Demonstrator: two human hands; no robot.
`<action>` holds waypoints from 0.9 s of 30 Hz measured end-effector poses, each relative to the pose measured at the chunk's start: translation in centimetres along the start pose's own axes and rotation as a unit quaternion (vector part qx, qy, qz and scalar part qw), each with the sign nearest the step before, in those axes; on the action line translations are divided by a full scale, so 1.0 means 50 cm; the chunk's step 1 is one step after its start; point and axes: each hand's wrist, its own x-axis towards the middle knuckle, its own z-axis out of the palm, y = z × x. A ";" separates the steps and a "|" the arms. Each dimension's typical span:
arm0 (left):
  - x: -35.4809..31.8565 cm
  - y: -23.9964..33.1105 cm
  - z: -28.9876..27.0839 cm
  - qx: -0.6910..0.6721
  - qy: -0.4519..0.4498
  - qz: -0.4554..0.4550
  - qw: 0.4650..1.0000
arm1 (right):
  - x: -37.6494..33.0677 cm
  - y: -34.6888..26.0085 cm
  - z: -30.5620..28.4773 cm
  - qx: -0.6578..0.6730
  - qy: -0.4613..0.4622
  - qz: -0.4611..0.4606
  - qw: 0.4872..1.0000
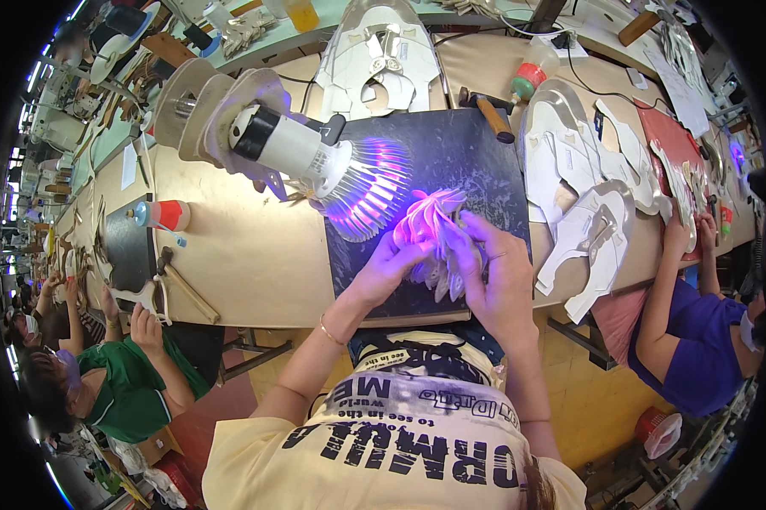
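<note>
A bundle of thin, pale cut pieces is fanned out between my hands, its upper edges glowing pink and violet. My left hand pinches the bundle from its left side. My right hand closes on its right side, with fingers at the upper edges. Some fingertips are hidden by the pieces. Just up and left of the bundle, a finned lamp shines violet light. Below them lies a dark work mat.
A hammer and a red-and-green bottle lie beyond the mat. White shoe-upper-like pieces spread at right, more at the back. Another bottle and hammer are left. Co-workers sit on both sides.
</note>
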 end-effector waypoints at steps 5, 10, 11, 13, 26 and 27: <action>-0.011 0.010 -0.024 0.130 -0.051 -0.042 0.989 | -0.006 -0.003 -0.002 0.006 -0.025 -0.013 1.000; -0.009 -0.002 -0.008 -0.069 0.032 0.010 0.997 | -0.006 0.012 -0.004 0.190 -0.063 0.119 0.973; -0.010 -0.003 -0.009 -0.102 0.028 0.010 0.994 | -0.006 0.014 -0.004 0.236 -0.065 0.149 0.958; -0.014 -0.006 -0.014 -0.153 0.035 -0.004 0.988 | -0.004 0.013 0.000 0.330 -0.053 0.210 0.919; -0.041 -0.034 -0.064 -0.174 0.059 0.025 0.983 | -0.013 -0.052 0.047 0.092 -0.122 0.002 0.988; -0.044 -0.034 -0.066 -0.217 0.048 0.019 0.975 | -0.011 -0.050 0.042 0.114 -0.126 0.012 0.985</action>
